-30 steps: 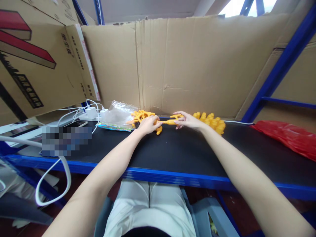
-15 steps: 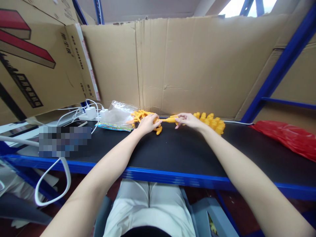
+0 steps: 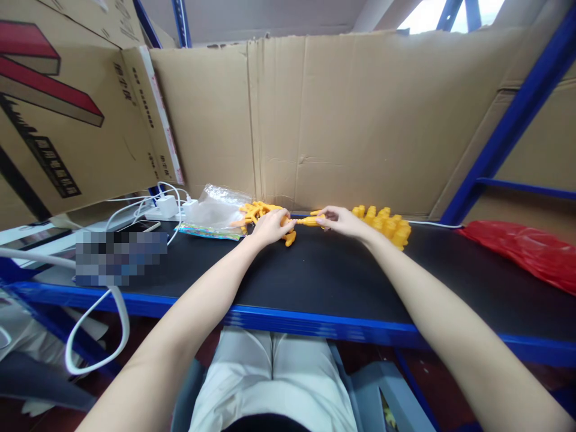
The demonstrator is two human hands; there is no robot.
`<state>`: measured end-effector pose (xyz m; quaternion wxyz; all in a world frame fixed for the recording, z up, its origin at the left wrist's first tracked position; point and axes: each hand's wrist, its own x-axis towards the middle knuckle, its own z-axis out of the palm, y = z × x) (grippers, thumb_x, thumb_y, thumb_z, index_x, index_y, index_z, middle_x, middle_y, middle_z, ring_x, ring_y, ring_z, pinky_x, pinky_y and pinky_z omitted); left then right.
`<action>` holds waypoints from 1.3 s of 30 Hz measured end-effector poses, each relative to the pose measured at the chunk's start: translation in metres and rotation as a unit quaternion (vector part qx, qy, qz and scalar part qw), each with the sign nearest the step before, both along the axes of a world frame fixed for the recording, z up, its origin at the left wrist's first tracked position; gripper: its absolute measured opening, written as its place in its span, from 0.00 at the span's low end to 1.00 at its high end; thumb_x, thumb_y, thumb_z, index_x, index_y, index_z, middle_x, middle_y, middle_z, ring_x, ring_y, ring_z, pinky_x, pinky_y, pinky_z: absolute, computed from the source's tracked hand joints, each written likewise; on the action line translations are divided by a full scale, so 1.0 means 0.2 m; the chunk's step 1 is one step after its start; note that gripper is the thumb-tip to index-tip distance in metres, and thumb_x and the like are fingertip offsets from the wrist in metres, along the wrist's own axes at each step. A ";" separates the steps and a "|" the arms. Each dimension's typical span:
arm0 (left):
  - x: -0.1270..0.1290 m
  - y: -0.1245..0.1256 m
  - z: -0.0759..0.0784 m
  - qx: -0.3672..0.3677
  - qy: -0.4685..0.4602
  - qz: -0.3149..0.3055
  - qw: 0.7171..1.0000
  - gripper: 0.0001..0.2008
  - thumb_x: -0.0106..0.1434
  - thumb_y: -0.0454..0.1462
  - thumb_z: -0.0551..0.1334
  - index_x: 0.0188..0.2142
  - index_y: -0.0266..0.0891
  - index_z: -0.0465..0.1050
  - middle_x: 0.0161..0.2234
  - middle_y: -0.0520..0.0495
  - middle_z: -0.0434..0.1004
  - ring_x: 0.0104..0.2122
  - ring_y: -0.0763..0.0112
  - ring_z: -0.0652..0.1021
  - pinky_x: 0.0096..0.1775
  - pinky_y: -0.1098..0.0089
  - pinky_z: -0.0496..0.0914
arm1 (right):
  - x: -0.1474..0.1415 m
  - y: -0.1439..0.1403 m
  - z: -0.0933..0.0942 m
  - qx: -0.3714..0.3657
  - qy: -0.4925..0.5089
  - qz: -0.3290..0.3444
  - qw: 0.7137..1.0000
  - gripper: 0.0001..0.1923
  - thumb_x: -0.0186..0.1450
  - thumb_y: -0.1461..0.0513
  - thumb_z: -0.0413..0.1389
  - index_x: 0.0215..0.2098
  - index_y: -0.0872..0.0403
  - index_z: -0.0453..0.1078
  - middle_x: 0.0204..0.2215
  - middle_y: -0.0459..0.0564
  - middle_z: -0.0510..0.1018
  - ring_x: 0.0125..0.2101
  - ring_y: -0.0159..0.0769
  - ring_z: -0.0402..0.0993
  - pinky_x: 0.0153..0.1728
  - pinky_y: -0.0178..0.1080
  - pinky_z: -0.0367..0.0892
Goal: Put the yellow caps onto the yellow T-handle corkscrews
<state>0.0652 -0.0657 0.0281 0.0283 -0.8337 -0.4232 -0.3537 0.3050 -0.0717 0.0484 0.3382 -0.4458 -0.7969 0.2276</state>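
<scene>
Looks midway: left hand and right hand nearly closed, pinching opposite ends of one yellow piece at 12 o'clock, yellow cluster at 2 seemingly done, yellow pile at 11 apparently left.

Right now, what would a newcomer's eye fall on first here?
Probably the bright yellow piece between the left hand and the right hand, towards the back of the black table. Next, the cluster of yellow pieces just right of the right hand. Then the shiny red plastic at the table's right end.
</scene>
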 end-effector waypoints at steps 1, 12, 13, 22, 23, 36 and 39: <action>0.00 0.00 0.00 -0.005 -0.006 -0.001 1.000 0.15 0.63 0.47 0.54 0.36 0.39 0.69 0.34 0.46 0.75 0.34 0.66 0.75 0.38 0.66 0.67 | 0.00 0.00 0.00 0.049 -0.037 -0.003 0.998 0.21 0.56 0.48 0.58 0.39 0.56 0.67 0.30 0.52 0.76 0.28 0.36 0.72 0.30 0.37 0.64; 0.01 -0.04 0.02 0.038 0.018 -0.013 0.999 0.16 0.57 0.49 0.60 0.38 0.41 0.67 0.34 0.49 0.73 0.33 0.67 0.73 0.38 0.68 0.66 | -0.02 -0.08 0.02 0.232 -0.254 -0.024 0.939 0.16 0.64 0.52 0.51 0.40 0.55 0.70 0.35 0.55 0.76 0.33 0.40 0.71 0.34 0.37 0.60; 0.01 -0.04 0.03 0.043 0.022 -0.013 0.999 0.16 0.57 0.49 0.60 0.38 0.41 0.67 0.34 0.49 0.73 0.33 0.68 0.73 0.38 0.68 0.66 | -0.03 -0.09 0.03 0.219 -0.246 -0.020 0.944 0.16 0.63 0.51 0.52 0.39 0.55 0.71 0.34 0.55 0.76 0.32 0.40 0.70 0.33 0.37 0.60; 0.01 -0.06 0.04 0.059 0.064 -0.005 0.996 0.15 0.57 0.45 0.60 0.41 0.41 0.67 0.38 0.47 0.70 0.34 0.67 0.73 0.37 0.68 0.66 | -0.05 -0.15 0.11 0.006 -0.179 -0.019 0.984 0.22 0.57 0.45 0.54 0.26 0.56 0.70 0.19 0.45 0.70 0.20 0.30 0.62 0.22 0.33 0.53; 0.01 -0.06 0.04 0.054 0.062 -0.005 0.997 0.14 0.57 0.44 0.61 0.41 0.41 0.67 0.38 0.47 0.71 0.34 0.67 0.73 0.37 0.67 0.66 | -0.05 -0.15 0.11 -0.016 -0.162 -0.008 0.987 0.22 0.57 0.44 0.54 0.25 0.56 0.69 0.19 0.45 0.70 0.19 0.29 0.61 0.22 0.33 0.54; 0.04 -0.08 0.08 -0.021 -0.022 0.015 0.999 0.08 0.54 0.36 0.59 0.36 0.41 0.67 0.32 0.50 0.73 0.33 0.67 0.73 0.37 0.67 0.67 | -0.09 -0.11 0.07 0.014 0.095 0.042 0.994 0.21 0.50 0.48 0.63 0.31 0.55 0.68 0.20 0.44 0.72 0.18 0.28 0.65 0.22 0.34 0.62; 0.03 -0.09 0.07 0.028 -0.004 0.021 0.999 0.08 0.56 0.37 0.58 0.37 0.41 0.66 0.35 0.48 0.72 0.35 0.66 0.73 0.39 0.66 0.67 | -0.11 -0.12 0.08 -0.024 0.129 0.031 0.991 0.20 0.50 0.48 0.63 0.26 0.55 0.67 0.13 0.41 0.67 0.12 0.25 0.60 0.15 0.32 0.57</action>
